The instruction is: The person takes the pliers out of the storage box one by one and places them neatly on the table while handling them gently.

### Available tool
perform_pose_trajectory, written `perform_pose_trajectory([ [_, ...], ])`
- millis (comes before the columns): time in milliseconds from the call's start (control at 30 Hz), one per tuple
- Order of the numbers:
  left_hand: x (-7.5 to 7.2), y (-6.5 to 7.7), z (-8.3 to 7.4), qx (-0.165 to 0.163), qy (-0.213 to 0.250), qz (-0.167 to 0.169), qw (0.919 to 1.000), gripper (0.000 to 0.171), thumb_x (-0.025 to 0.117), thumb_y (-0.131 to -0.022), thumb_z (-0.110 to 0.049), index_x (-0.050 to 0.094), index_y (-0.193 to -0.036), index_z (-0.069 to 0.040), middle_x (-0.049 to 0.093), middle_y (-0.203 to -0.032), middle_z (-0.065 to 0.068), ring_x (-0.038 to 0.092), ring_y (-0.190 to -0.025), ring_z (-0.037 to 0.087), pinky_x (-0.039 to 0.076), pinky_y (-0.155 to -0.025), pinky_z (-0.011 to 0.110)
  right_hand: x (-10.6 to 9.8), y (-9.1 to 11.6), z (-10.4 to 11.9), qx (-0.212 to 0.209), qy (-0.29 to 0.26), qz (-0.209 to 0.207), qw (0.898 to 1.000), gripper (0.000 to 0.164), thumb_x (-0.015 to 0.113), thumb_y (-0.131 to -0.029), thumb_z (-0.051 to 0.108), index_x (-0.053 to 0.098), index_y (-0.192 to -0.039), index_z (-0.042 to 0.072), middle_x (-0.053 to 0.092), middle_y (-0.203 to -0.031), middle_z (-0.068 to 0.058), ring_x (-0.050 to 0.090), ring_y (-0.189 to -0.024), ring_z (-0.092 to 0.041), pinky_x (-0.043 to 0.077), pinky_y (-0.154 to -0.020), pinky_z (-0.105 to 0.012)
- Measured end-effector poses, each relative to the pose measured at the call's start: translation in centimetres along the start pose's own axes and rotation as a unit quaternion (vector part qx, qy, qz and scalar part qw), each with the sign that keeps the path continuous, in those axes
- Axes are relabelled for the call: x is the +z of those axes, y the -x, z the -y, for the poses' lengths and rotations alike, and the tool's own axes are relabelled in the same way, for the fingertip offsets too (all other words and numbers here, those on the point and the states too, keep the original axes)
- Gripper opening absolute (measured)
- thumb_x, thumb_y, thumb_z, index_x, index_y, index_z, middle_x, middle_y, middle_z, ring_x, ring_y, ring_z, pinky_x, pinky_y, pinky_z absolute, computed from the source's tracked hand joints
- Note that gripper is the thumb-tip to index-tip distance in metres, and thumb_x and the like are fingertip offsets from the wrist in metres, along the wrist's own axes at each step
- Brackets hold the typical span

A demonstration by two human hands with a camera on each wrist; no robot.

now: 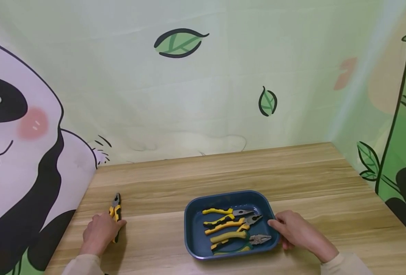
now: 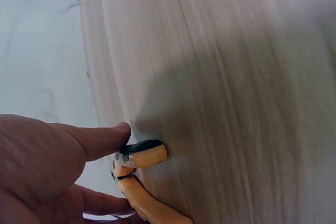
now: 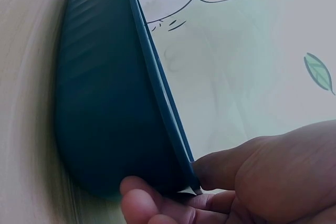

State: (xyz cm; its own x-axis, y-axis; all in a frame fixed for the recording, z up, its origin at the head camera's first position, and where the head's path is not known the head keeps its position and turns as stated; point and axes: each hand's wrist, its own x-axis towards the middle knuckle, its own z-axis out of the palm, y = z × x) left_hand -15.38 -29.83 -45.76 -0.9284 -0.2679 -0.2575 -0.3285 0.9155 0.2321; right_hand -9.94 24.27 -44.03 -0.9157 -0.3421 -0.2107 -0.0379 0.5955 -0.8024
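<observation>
At the table's left side, my left hand (image 1: 99, 233) holds a pair of pliers (image 1: 117, 211) with yellow and black handles, thumb on one side and fingers on the other. The pliers' nose points toward the back wall. The left wrist view shows their handle ends (image 2: 149, 157) beside the thumb. My right hand (image 1: 293, 231) pinches the right rim of a dark blue tray (image 1: 195, 229), thumb on top and fingers beneath the edge. Inside the tray lie several pliers (image 1: 228, 236) with yellow, black or green handles, noses to the right. The right wrist view shows the tray's outer wall (image 3: 110, 93).
Both hands and the tray are over a wood-grain table (image 1: 151, 198). Behind it hangs a pale green backdrop (image 1: 216, 114) with printed leaves, and a panda print (image 1: 17, 95) covers the left side.
</observation>
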Motion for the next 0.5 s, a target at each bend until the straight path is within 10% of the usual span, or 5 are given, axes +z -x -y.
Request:
perform_pose_trajectory([
  [500, -0.99, 0.19, 0.18, 0.031, -0.012, -0.017, 0.9993, 0.043, 0.056, -0.104, -0.035, 0.06, -0.089, 0.005, 0.054, -0.085, 0.021, 0.055, -0.072, 0.032, 0.045, -0.057, 0.041, 0.0, -0.06, 0.01, 0.009, 0.0, 0.001, 1.0, 0.028, 0.055, -0.108, 0.017, 0.062, -0.083, 0.004, 0.057, -0.059, -0.001, 0.057, -0.047, -0.013, 0.046, -0.045, -0.027],
])
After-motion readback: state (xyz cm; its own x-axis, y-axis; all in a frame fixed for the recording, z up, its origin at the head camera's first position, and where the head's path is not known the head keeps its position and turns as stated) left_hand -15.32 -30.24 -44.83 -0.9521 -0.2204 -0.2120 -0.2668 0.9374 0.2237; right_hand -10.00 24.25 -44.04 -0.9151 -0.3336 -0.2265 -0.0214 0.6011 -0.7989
